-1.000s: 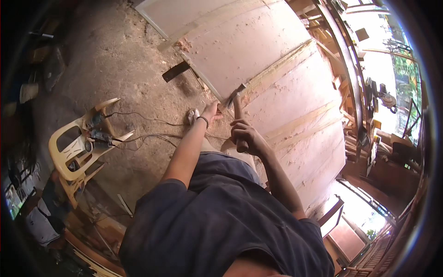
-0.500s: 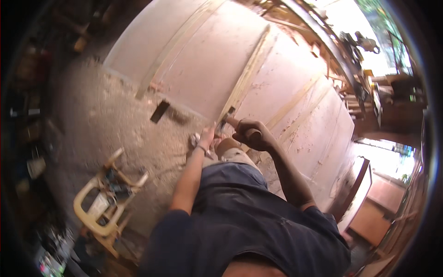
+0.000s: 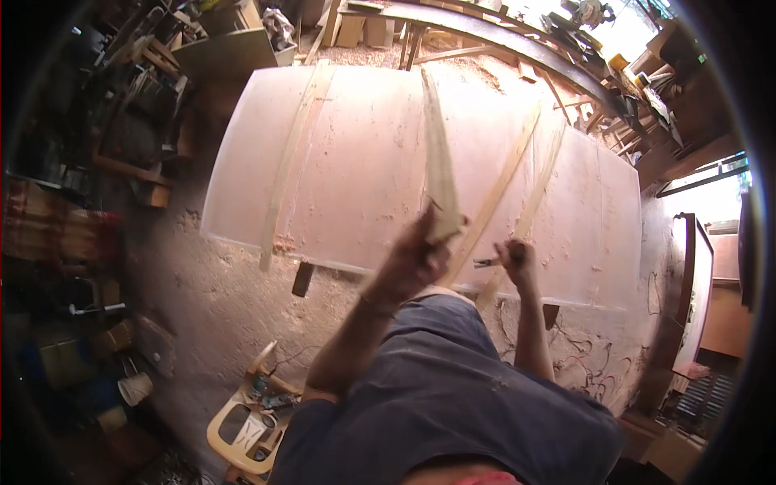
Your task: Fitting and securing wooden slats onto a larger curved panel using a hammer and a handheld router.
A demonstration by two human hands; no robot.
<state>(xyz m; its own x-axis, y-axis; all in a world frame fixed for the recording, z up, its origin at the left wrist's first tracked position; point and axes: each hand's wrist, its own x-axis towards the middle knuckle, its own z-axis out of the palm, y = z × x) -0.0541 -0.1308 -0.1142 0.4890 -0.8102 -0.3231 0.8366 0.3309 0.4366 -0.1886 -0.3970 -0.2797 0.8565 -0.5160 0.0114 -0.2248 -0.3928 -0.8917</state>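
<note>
My left hand (image 3: 422, 246) is closed around the near end of a long, narrow wooden strip (image 3: 439, 153). The strip points away from me over a large pale panel (image 3: 364, 145). My right hand (image 3: 517, 257), off to the right, grips a hammer (image 3: 486, 263); its dark metal head sticks out leftward and the handle is mostly hidden by my fingers. Both hands are above the panel's near side. Other wooden strips lie across it: one on the left (image 3: 293, 162) and two right of centre, a nearer one (image 3: 495, 202) and another beside it (image 3: 540, 182).
Wood shavings litter the floor (image 3: 190, 283). At lower left a cream plastic chair (image 3: 217, 428) holds tools. Dark blocks (image 3: 303, 280) show under the panel's near edge. A long bench (image 3: 477, 32) with clutter runs behind; a framed panel (image 3: 687, 299) leans at right.
My hands were close together at the near end of a strip. Now they are apart, the left lifting a strip, the right moved right with the hammer. The view has turned and widened over the panel.
</note>
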